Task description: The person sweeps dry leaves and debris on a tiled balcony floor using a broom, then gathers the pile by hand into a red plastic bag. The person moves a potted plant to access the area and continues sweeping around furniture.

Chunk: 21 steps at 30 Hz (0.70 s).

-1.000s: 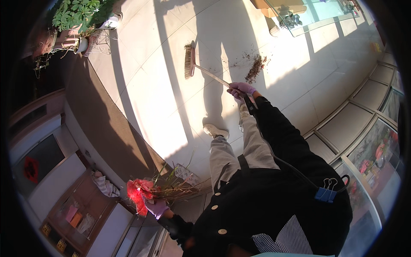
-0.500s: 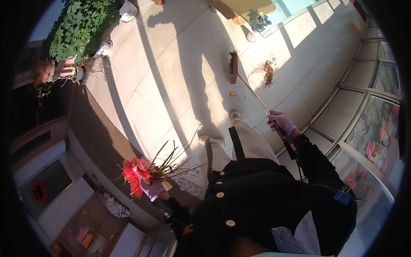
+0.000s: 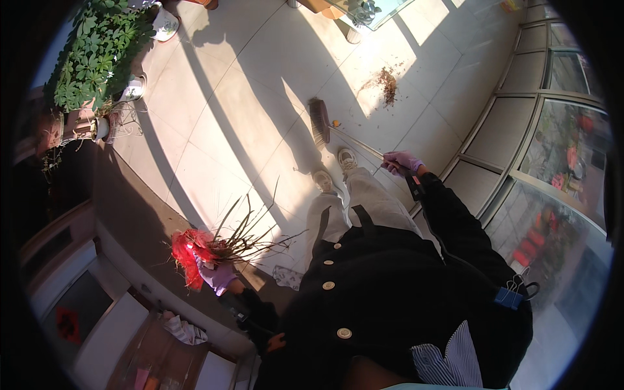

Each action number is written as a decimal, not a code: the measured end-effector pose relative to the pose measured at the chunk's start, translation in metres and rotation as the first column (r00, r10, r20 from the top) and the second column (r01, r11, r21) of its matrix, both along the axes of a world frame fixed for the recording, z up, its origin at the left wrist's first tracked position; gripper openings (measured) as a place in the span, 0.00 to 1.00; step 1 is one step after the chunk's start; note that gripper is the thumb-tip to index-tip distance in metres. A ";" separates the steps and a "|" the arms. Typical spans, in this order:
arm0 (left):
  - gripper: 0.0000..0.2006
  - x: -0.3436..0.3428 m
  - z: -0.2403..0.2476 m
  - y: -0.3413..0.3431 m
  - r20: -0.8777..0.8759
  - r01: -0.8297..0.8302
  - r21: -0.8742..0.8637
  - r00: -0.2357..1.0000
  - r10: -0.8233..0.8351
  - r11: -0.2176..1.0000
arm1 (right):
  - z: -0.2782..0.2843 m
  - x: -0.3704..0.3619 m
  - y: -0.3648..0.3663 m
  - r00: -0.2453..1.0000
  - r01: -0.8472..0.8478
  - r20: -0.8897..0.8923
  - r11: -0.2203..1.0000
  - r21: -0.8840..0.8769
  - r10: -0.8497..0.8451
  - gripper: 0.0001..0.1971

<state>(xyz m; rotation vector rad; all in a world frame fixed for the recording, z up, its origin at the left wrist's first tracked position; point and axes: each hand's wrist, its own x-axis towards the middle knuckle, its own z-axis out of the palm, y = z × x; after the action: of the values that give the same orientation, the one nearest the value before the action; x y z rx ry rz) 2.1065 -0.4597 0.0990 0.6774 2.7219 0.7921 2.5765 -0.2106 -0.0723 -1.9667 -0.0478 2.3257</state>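
My left hand (image 3: 218,275), in a light purple glove, is closed round a bundle of thin dry stems (image 3: 242,246) and red mesh netting (image 3: 190,255), held out at the left. In a matching glove, my right hand (image 3: 402,162) grips the handle of a broom (image 3: 318,123). The broom's brown head is low over the tiles, just ahead of my shoes; whether it touches them I cannot tell. Right beside the head lies a small yellow-orange scrap (image 3: 335,123). Farther off and to the right is a scattered heap of brown plant debris (image 3: 389,86).
Leafy potted plants (image 3: 97,55) stand at the far left. A glass-topped table (image 3: 390,12) is at the far edge. Glazed panels (image 3: 559,143) run along the right. Lower left, a striped cloth (image 3: 185,330) lies by a brown surface.
The broom head has come nearer to my feet and a little left, now beside the yellow-orange scrap. My left hand still holds the stems and netting. The whole view has shifted somewhat.
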 end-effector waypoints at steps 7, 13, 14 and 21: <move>0.18 -0.029 -0.033 -0.004 0.817 -0.673 0.462 0.576 0.017 0.578 | 0.074 0.020 -0.033 0.989 0.004 0.137 0.938 0.345 -0.055 0.12; 0.19 -0.020 -0.014 0.029 0.893 -0.739 0.430 0.433 -0.123 0.518 | 0.102 0.029 -0.102 0.996 -0.092 0.035 0.964 0.250 0.086 0.18; 0.19 -0.017 -0.009 0.031 0.896 -0.741 0.428 0.423 -0.135 0.517 | 0.096 0.030 -0.106 0.990 -0.132 0.080 0.975 0.181 0.119 0.16; 0.20 0.054 0.037 0.069 0.893 -0.743 0.429 0.433 -0.120 0.514 | 0.068 0.161 -0.010 0.982 -0.141 -0.087 0.962 0.233 0.165 0.06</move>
<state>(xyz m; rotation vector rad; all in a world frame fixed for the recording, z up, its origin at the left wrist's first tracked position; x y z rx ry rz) 2.1600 -0.3903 0.1355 -0.2945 1.3948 1.9035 2.7376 -0.2201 -0.0040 -1.7860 -0.4523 2.3886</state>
